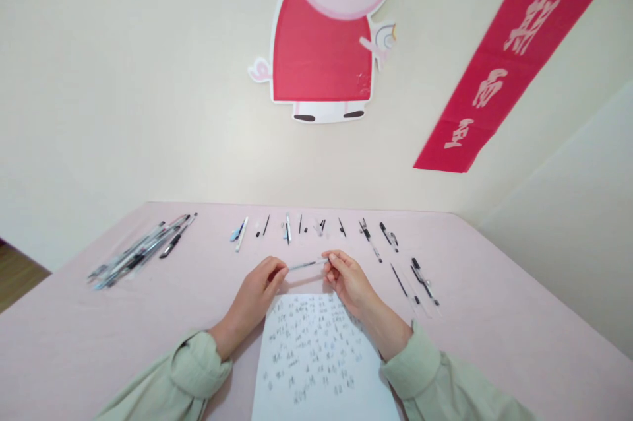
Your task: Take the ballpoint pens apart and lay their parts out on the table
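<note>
Between my two hands a slim pen (308, 265) with a clear barrel and dark ink inside lies nearly level above the table. My left hand (261, 282) pinches its left end, and my right hand (346, 276) grips its right end with thumb and fingers. The pen's tips are hidden by the fingers. Just below the hands lies a white sheet of paper (316, 355) covered in handwritten marks. Beyond the hands, a row of pen parts, such as a dark refill (266, 225) and a white pen barrel (242, 235), is spread along the table.
A heap of pens (138, 251) lies at the left of the pink-covered table (494, 276). Right of my right hand are a capped black pen (424, 280), a refill (398, 280) and other parts. The wall behind carries a cartoon pig cutout (321, 45) and a red banner (494, 84).
</note>
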